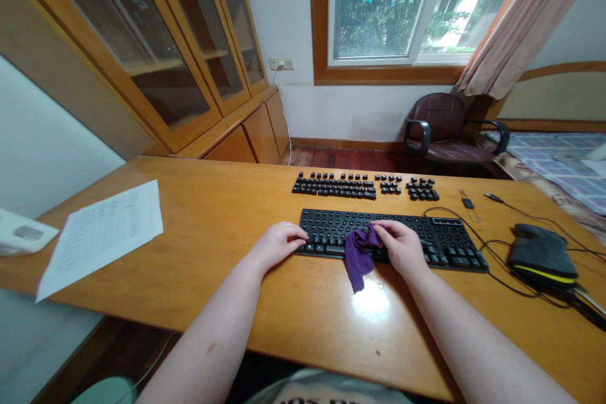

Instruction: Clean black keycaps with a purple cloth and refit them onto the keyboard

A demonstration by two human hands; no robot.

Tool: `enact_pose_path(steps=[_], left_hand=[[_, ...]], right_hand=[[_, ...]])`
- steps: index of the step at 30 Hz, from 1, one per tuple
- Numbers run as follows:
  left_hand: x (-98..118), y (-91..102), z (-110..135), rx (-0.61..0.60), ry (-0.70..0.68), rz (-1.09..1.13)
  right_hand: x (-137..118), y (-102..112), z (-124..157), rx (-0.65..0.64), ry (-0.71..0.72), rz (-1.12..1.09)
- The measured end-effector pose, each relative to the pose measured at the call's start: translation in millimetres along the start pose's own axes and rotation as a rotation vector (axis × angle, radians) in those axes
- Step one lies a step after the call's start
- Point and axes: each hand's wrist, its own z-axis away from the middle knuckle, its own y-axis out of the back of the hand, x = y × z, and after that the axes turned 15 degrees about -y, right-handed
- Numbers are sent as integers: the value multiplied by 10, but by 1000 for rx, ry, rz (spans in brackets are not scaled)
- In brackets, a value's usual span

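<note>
We look down on a long wooden worktop (213, 227) with a glass-fronted cabinet (189, 44) standing off to its left. The cabinet's shelves show through the glass, but we cannot make out what sits on them.

A black keyboard (440, 237) lies on the worktop straight ahead of us, its long axis running left to right across our view. Most of its sockets look bare, with caps only along the front row and the right end. A printed sheet of paper (106, 227) lies well apart at the left, and a dark pouch (542, 252) sits among cables at the right. The loose keycaps (334, 185) are laid out in rows just beyond the keyboard, apart from it.

Our left hand (279, 243) rests on the keyboard's left front corner. Its fingers are loosely curled over the edge and hold nothing. Our right hand (402, 246) lies over the middle of the keyboard, and its fingertips pinch a purple cloth (357, 259). The cloth is bunched against the key field, and its tail hangs over the front edge onto the worktop. It lies just left of the right hand, between the two hands and nearer the right.
</note>
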Motion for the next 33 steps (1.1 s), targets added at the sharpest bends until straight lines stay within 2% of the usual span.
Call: enact_pose_path(steps=[10,27,33], left_hand=[[20,14,-11,-23,-51,-50],[49,33,-29,12,92,-22],[21,13,-23,1,80,-2]], right_hand=[[-2,1,-8,8,2,5],[16,4,-15,3,-9,-3],[-6,3,-1,-2,-13,-5]])
